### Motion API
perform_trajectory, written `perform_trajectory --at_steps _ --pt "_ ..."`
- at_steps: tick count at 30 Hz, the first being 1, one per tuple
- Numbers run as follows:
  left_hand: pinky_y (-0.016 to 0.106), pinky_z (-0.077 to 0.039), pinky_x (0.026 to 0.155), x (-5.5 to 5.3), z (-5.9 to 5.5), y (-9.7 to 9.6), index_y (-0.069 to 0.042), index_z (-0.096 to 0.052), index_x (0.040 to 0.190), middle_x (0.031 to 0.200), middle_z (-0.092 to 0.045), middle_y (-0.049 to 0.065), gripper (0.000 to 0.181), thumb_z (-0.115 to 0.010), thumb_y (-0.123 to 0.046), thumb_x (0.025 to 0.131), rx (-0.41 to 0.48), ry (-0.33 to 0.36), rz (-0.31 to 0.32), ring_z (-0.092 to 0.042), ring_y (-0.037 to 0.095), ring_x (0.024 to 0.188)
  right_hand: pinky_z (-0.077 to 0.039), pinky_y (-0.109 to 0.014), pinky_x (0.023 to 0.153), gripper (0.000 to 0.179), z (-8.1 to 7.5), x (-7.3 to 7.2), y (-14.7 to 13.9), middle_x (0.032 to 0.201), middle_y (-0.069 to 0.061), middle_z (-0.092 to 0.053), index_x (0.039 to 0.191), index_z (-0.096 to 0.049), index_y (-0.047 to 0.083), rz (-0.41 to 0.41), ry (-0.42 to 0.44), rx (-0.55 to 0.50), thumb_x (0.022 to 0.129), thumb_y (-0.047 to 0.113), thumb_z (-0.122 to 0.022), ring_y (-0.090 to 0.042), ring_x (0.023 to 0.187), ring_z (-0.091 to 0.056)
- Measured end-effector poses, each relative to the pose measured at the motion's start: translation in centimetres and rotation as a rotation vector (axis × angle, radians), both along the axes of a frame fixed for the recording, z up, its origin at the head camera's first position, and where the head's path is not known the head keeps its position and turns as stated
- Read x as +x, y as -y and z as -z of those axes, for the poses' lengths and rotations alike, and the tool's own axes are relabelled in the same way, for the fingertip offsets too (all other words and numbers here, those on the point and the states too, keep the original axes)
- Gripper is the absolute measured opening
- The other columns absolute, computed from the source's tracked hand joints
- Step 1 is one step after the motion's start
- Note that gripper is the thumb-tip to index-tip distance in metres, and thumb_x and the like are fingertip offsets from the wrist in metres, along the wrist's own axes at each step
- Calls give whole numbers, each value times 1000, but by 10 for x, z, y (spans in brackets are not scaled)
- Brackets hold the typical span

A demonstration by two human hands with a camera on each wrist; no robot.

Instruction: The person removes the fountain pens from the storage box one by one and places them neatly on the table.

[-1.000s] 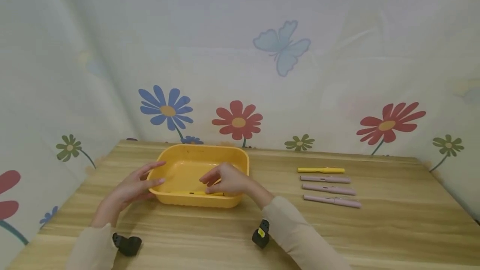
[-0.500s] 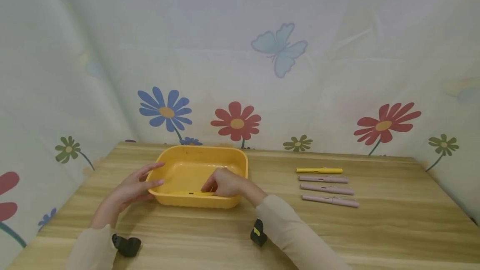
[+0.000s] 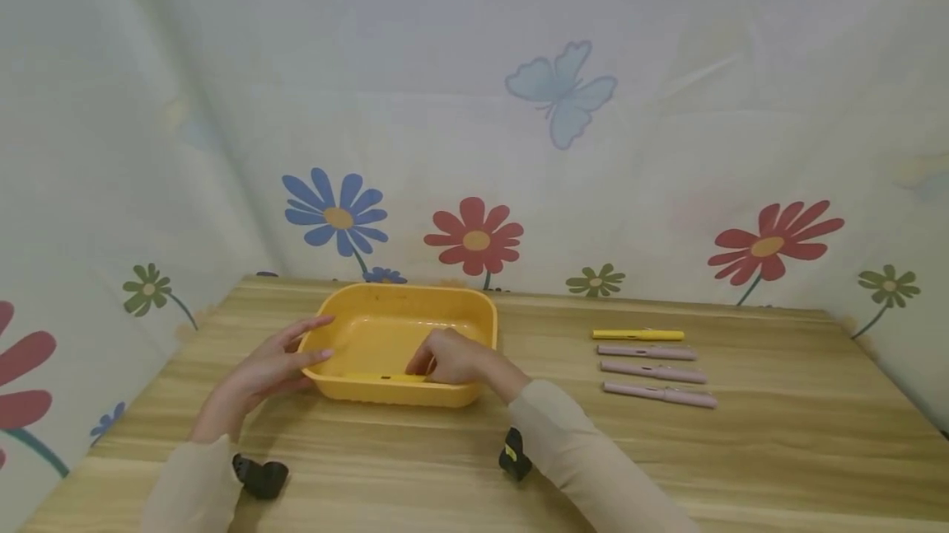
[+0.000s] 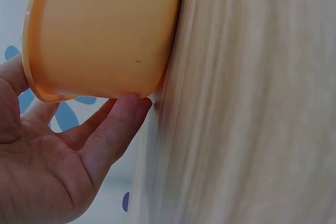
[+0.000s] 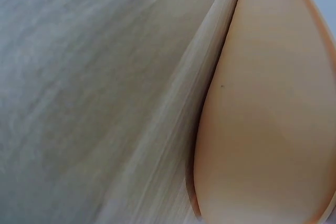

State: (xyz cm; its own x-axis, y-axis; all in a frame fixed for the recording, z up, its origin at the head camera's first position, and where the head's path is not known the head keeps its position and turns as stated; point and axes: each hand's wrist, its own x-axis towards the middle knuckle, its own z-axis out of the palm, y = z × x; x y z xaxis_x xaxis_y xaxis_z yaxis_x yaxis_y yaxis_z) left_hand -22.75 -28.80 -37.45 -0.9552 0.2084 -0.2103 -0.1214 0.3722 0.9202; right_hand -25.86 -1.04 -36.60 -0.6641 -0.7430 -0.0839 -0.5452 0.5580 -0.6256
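The yellow plastic basin (image 3: pixel 400 393) sits on the wooden table, left of centre in the head view. My left hand (image 3: pixel 270 364) grips its left end. In the left wrist view, fingers (image 4: pixel 113 129) of that hand lie against the outer wall, with another part of the hand at the rim. Inside the basin, along the near wall, lies a yellow pen (image 3: pixel 400 379) with a small dark mark. My right hand (image 3: pixel 452 356) reaches over the right rim and pinches the pen's right end; the fingertips are partly hidden. The right wrist view shows only the basin's outer wall (image 5: pixel 268 108).
To the right of the basin, another yellow pen (image 3: pixel 638 335) and three pale pink pens, the nearest of them a pink pen (image 3: pixel 660 395), lie in a column. A flowered curtain (image 3: pixel 652 187) hangs behind the table (image 3: pixel 778 451).
My right hand has lowered into the basin, its fingers closing on the yellow pen, which sits slightly farther left. My left hand keeps its place on the basin.
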Motion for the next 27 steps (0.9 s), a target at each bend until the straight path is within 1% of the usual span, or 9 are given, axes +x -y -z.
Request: perform_trajectory --at_steps 3,6,10,12,17,22,27 --pt "40 -50 84 0 0 -1 -11 -21 145 148 -5 27 71 -61 -26 88 -5 12 -4 -46 35 115 -48 -15 72 20 0 1 0 94 -4 -70 101 -71 4 9 -15 0 82 3 -66 -7 81 -61" --pt "40 -50 83 0 0 -2 -12 -21 145 148 -4 27 71 -60 -26 88 -11 22 -14 -46 36 115 -48 -16 72 19 0 2 1 91 -4 -70 99 -71 4 25 -68 17 80 1 -66 -9 81 -61" --pt "39 -51 83 0 0 -3 -12 -21 145 148 -4 27 71 -61 -26 88 -13 25 -24 -47 35 114 -47 -16 71 19 1 1 2 89 -3 -70 97 -72 5 36 -166 61 79 2 -67 -9 79 -60" --pt "39 -51 82 0 -1 -3 -12 -21 145 148 -5 27 70 -61 -25 88 -7 23 -25 -47 35 113 -47 -16 71 19 2 1 3 88 -2 -70 97 -72 5 38 -192 77 79 3 -67 -8 78 -60" --pt "38 -51 82 1 -2 -3 -11 -22 145 148 -5 27 70 -61 -24 88 -6 18 -24 -48 32 112 -46 -16 70 19 2 1 5 85 -1 -69 97 -72 6 44 -231 108 79 5 -68 -7 74 -57" --pt "39 -51 82 0 -2 -2 -11 -22 145 148 -5 26 70 -61 -25 88 -2 12 -18 -48 31 112 -45 -18 68 20 1 0 6 83 -3 -69 97 -72 5 67 -278 112 78 7 -69 -10 73 -56" --pt "38 -51 82 0 -2 -1 -12 -22 145 148 -6 27 70 -61 -25 88 0 11 -20 -50 29 110 -46 -18 68 23 0 -1 7 83 -4 -68 99 -71 4 101 -267 109 77 7 -68 -11 74 -57"
